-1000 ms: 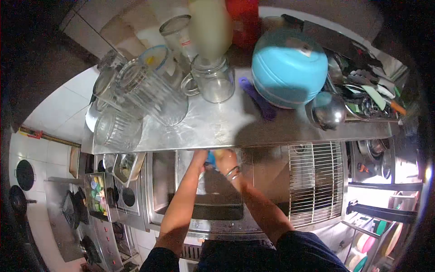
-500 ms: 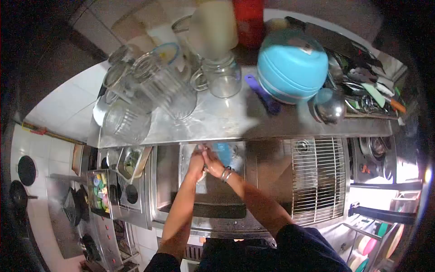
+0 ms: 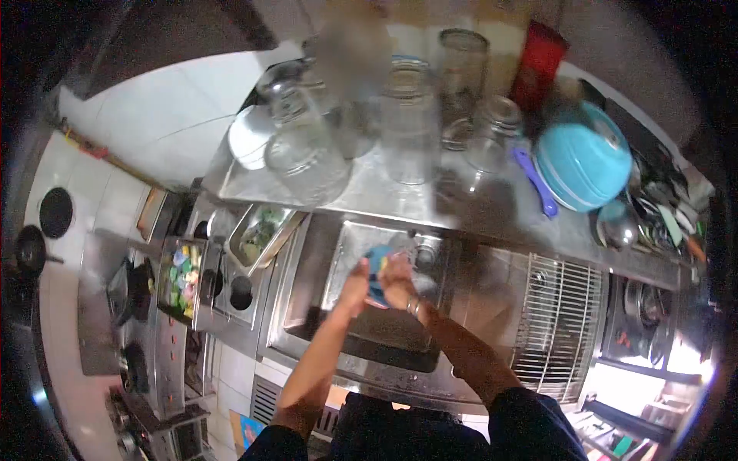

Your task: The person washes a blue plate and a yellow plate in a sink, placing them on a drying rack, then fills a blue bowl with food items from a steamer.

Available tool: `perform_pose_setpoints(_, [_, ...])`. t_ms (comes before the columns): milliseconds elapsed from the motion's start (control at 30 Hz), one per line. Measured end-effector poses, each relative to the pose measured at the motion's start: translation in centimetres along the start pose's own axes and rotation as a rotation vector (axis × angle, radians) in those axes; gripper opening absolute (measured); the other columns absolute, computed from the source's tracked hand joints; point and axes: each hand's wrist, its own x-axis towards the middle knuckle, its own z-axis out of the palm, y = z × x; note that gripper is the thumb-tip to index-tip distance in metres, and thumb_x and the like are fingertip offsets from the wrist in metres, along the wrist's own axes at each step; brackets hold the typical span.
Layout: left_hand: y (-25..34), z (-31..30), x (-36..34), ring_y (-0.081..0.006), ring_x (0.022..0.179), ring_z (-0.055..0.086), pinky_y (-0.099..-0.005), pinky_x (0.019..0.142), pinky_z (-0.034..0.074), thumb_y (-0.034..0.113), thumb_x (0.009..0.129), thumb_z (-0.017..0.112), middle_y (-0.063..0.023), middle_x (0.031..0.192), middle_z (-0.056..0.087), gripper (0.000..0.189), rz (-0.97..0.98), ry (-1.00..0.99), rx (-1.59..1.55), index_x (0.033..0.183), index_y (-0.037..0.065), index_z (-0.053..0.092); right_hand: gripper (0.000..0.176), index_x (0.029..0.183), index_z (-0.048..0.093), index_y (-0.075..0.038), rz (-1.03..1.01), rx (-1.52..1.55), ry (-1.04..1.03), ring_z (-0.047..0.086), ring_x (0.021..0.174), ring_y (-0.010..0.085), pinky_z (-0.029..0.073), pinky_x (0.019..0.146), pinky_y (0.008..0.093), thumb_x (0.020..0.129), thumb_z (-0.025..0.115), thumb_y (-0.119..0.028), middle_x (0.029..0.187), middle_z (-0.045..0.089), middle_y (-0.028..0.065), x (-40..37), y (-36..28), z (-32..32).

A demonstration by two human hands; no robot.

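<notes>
Over the sink [image 3: 307, 307], my left hand [image 3: 356, 286] grips the left edge of a blue rounded dish [image 3: 375, 280]. My right hand [image 3: 397, 278] is pressed onto the dish's right side, fingers curled and slightly blurred. A small yellow patch shows by its fingers, too small to identify. The dish is tilted and partly covered by both hands, so its full shape is hidden. Bracelets circle my right wrist. Behind the hands, the wet sink floor shows some suds.
A steel shelf above the sink carries glass jars [image 3: 307, 165], a purple-handled utensil [image 3: 536, 182], a light-blue tub [image 3: 584, 161] and a tray of cutlery. Right of the sink lies a wire rack [image 3: 557, 326]. To the left are a steel food pan [image 3: 261, 238] and a bin of colourful pieces [image 3: 181, 280].
My hands were together beside the blue dish in the sink; now they are apart and hold it between them. The camera view has shifted left and tilted.
</notes>
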Motion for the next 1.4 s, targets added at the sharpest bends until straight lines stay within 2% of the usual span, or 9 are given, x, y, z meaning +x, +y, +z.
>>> perform_pose_setpoints(200, [0.4,-0.1,-1.7,-0.0262,0.105,0.058,-0.0395,0.086,0.05,0.044,0.1,0.04,-0.0143,0.12,0.06,0.051,0.011,-0.035,-0.014,0.13,0.004,0.051,0.049,0.135,0.041,-0.004,-0.408,-0.335,0.29,0.041,0.127,0.038,0.031,0.108,0.0459,0.09,0.046,-0.024,0.135,0.045,0.018,2.8,-5.7,-2.8])
perform_pose_setpoints(300, [0.7,-1.6,-2.9,-0.029,0.108,0.059,-0.0391,0.091,0.046,0.04,0.101,0.041,-0.0169,0.123,0.059,0.046,0.179,-0.02,0.236,0.133,0.008,0.049,0.022,0.103,0.056,-0.01,-0.317,-0.26,0.127,0.059,0.094,0.0385,0.048,0.077,0.0467,0.088,0.056,-0.026,0.105,0.059,0.0143,3.3,-4.9,-3.7])
perform_pose_setpoints(533, [-0.3,-0.9,-3.7,-0.0295,0.11,0.059,-0.0385,0.098,0.042,0.035,0.101,0.043,-0.0183,0.12,0.06,0.044,0.651,0.28,0.408,0.138,0.011,0.042,0.048,0.114,0.054,-0.006,0.517,-0.136,0.477,0.061,0.096,0.0409,0.048,0.079,0.0482,0.086,0.061,-0.044,0.104,0.063,0.0204,2.3,-3.1,-0.3])
perform_pose_setpoints(667, [-3.2,-2.2,-2.0,-0.029,0.108,0.06,-0.0391,0.087,0.05,0.034,0.1,0.045,-0.0162,0.12,0.059,0.045,0.601,0.309,0.192,0.136,0.008,0.043,0.059,0.123,0.054,-0.005,0.152,-0.046,0.438,0.062,0.101,0.0364,0.048,0.084,0.0429,0.083,0.063,-0.048,0.11,0.063,0.0226,0.4,2.1,-0.3])
perform_pose_setpoints(800, [-1.7,-6.5,-0.7,-0.0298,0.105,0.06,-0.0344,0.055,0.057,0.039,0.093,0.058,-0.0148,0.129,0.05,0.058,-0.043,-0.363,-0.251,0.133,0.001,0.039,0.049,0.125,0.052,-0.005,0.055,-0.015,-0.092,0.061,0.102,0.0347,0.048,0.088,0.0413,0.088,0.06,-0.037,0.113,0.061,0.0214,2.0,0.4,-6.6])
perform_pose_setpoints(867, [1.1,-3.9,-1.3,-0.0287,0.11,0.058,-0.0406,0.069,0.057,0.043,0.092,0.058,-0.0145,0.126,0.053,0.061,-0.215,-0.256,-0.067,0.134,0.003,0.04,0.047,0.127,0.051,-0.005,0.075,-0.1,-0.189,0.059,0.106,0.0349,0.047,0.09,0.0416,0.091,0.058,-0.033,0.117,0.059,0.022,1.9,-2.6,-8.0])
perform_pose_setpoints(933, [1.5,-1.3,-1.4,-0.0283,0.117,0.053,-0.0421,0.089,0.049,0.048,0.094,0.052,-0.0148,0.127,0.054,0.062,-0.162,-0.061,0.05,0.134,0.002,0.043,0.054,0.137,0.041,-0.007,-0.098,-0.242,0.207,0.054,0.113,0.0404,0.041,0.098,0.0464,0.092,0.056,-0.031,0.122,0.056,0.0238,2.0,-3.9,-7.4])
perform_pose_setpoints(1100, [-1.8,0.6,-1.1,-0.0309,0.124,0.047,-0.0386,0.102,0.036,0.052,0.097,0.041,-0.0202,0.134,0.05,0.065,0.178,0.062,0.412,0.138,0.002,0.04,0.075,0.146,0.009,0.008,0.116,-0.233,0.222,0.011,0.141,0.0422,0.011,0.117,0.0477,0.091,0.05,-0.023,0.152,0.012,0.0268,1.8,-3.7,-2.0])
perform_pose_setpoints(1400, [-5.6,-6.3,-1.9,-0.0286,0.117,0.052,-0.0379,0.094,0.045,0.04,0.102,0.036,-0.0181,0.131,0.05,0.054,0.144,0.34,0.011,0.144,0.007,0.031,0.06,0.137,0.045,-0.018,-0.036,-0.059,-0.138,0.045,0.124,0.0354,0.039,0.104,0.0419,0.079,0.06,-0.007,0.141,0.041,0.0148,-2.1,-4.2,5.0])
